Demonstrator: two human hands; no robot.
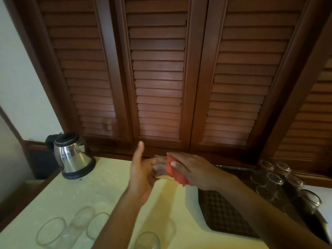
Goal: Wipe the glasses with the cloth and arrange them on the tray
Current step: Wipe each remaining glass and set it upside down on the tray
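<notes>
**Red cloth pressed to a held glass above the worktop**

Clear glass, blurred, sits in the left hand at the centre of the frame: the fingers curl round the held glass from below and behind, while the thumb sticks straight up toward the shutters. From the right, the right hand lies over the glass's near side, fingers bent and pinching a red cloth against it; a folded corner of the cloth hangs below the palm. Both forearms rise from the bottom edge of the frame and meet over the pale yellow worktop.

At the right, a dark tray with a woven, chequered liner lies on the worktop. Its far right corner carries a cluster of upturned glasses, bases upward, packed close together; the part of the liner nearer the centre is bare.

At the lower left, three unwiped glasses stand upright just beside one another on the worktop, and a fourth glass shows at the bottom edge, between the forearms.

At the left, a polished steel kettle with a black lid and base stands at the worktop's far corner. Brown louvred wooden shutters fill the upper frame.
</notes>
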